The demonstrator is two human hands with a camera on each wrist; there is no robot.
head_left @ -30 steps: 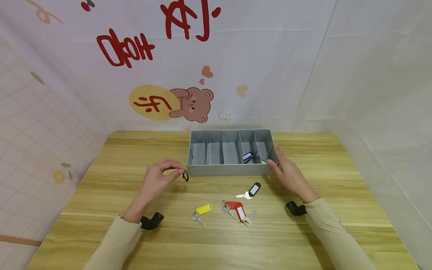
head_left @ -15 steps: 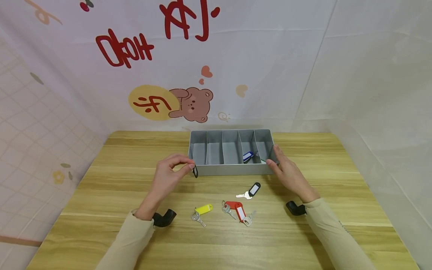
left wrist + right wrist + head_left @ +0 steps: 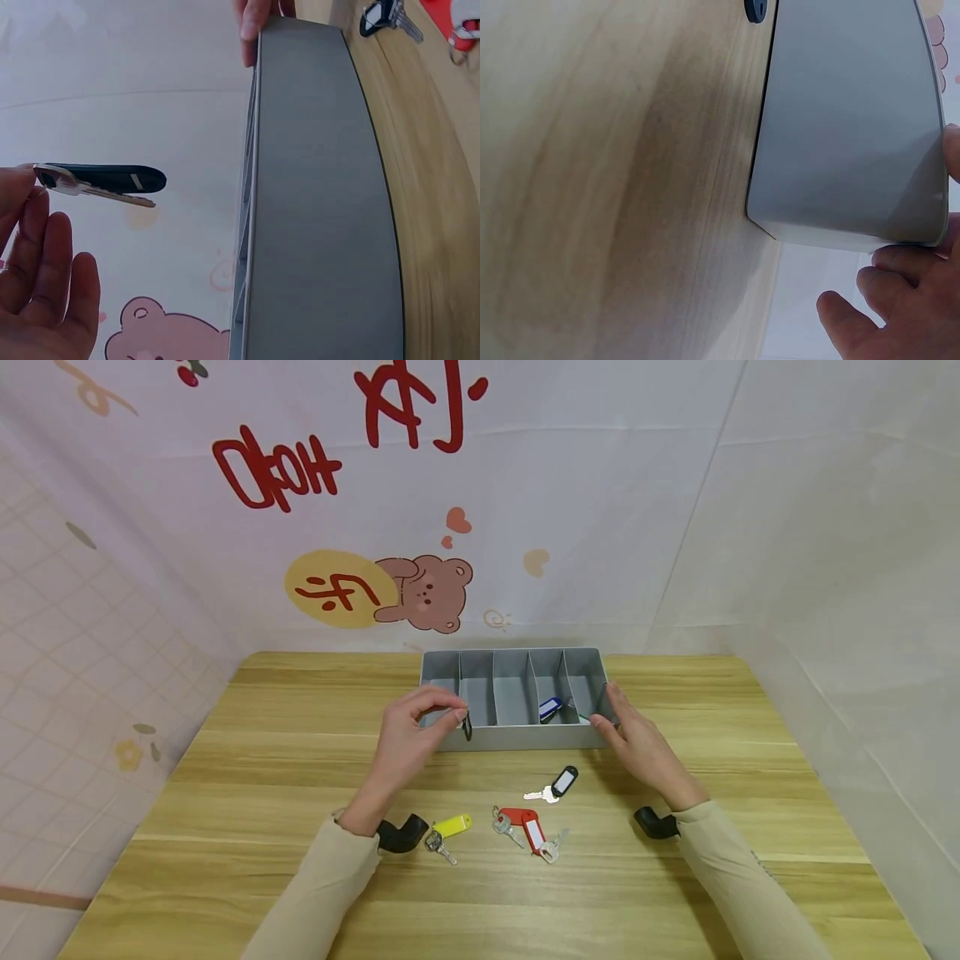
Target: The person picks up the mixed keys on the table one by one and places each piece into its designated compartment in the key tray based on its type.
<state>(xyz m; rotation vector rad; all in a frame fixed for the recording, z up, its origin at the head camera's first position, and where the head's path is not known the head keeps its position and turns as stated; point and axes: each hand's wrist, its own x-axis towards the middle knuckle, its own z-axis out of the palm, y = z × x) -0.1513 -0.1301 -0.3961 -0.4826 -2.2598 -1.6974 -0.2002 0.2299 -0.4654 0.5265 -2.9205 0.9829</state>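
Observation:
My left hand [image 3: 411, 731] pinches a key with a black tag [image 3: 468, 727] between thumb and fingertips, over the front rim of the grey divided box [image 3: 517, 739]. In the left wrist view, the key [image 3: 112, 196] and its tag point away from the fingertips, while the other fingers stay loose. At the box's right end rests my right hand [image 3: 648, 747], thumb at the front rim and fingers fairly straight along the end wall. A blue-tagged key [image 3: 551, 707] lies in the second compartment from the right, with a dark tag partly under it.
On the wooden table [image 3: 600, 893] before the box lie a black-tagged key [image 3: 564, 782], a yellow-tagged key [image 3: 452, 826] and two red-tagged keys [image 3: 534, 832]. A printed cloth [image 3: 600, 527] hangs behind the box.
My left hand has carried the black-tagged key rightward and slightly up, from left of the box to over its front rim. The right hand and the box have stayed in place.

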